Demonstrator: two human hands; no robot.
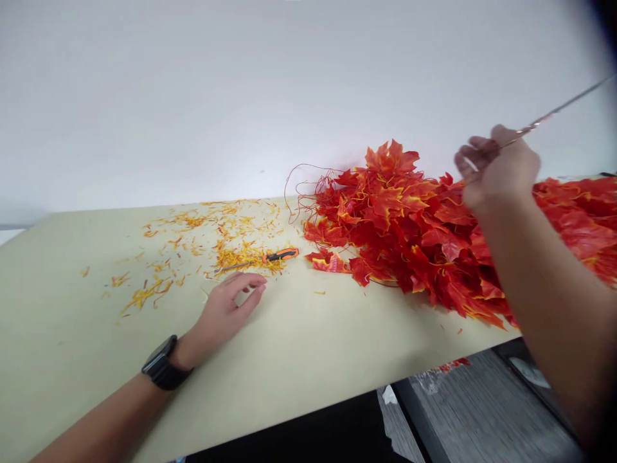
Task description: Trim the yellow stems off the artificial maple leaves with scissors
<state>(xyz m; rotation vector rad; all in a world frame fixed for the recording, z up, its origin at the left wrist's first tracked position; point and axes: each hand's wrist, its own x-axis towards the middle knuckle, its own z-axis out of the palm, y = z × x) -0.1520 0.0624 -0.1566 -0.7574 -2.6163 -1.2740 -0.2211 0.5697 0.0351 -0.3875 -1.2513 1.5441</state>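
Note:
My left hand [234, 301], with a black watch [166, 363] on the wrist, rests on the table with loosely curved fingers. Its thumb and index finger are apart, with nothing between them. Just beyond it lies a screwdriver [281, 254] with an orange and black handle, on yellow and orange shreds [241, 252]. Raised above a heap of red artificial maple leaves [409, 225], my right hand [501, 164] is closed on a thin shiny strip [549, 116]. The strip slants up to the right edge of view; blur hides its exact kind.
The pale table [289, 360] meets a white wall [216, 96] at the back. Thin red stems [299, 193] loop out from the heap's left side. More red leaves [588, 218] spread to the right. Below the front edge is a grey striped surface [496, 399].

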